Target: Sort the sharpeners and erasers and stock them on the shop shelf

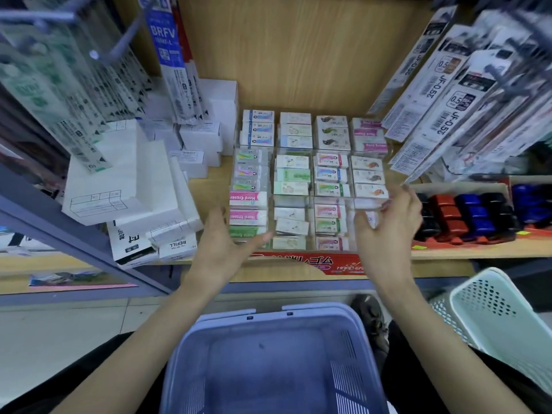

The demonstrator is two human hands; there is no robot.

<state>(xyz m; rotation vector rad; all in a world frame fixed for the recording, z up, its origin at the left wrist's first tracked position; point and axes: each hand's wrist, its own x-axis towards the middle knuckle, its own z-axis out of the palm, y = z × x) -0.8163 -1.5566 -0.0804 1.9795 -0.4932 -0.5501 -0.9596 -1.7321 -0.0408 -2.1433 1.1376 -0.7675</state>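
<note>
Looking down from the head cam, you have both hands up at the light wooden shop shelf (298, 70), one on either side of the clear plastic tray of small boxed erasers (310, 180). Your left hand (227, 243) sits at the tray's front left corner, fingers relaxed and mostly straight, holding nothing. Your right hand (385, 228) is at the front right corner, fingers loosely spread. Can't tell if it's actually touching the tray, but it isn't gripping anything. The red, blue and black sharpeners (469, 216) sit in a brown cardboard tray (466, 188) just right of the erasers. Stacked white cardboard boxes (125, 180) are off to the left. Below the shelf there's a blue plastic basket (268, 369), with a white perforated basket (501, 318) to its right.
</note>
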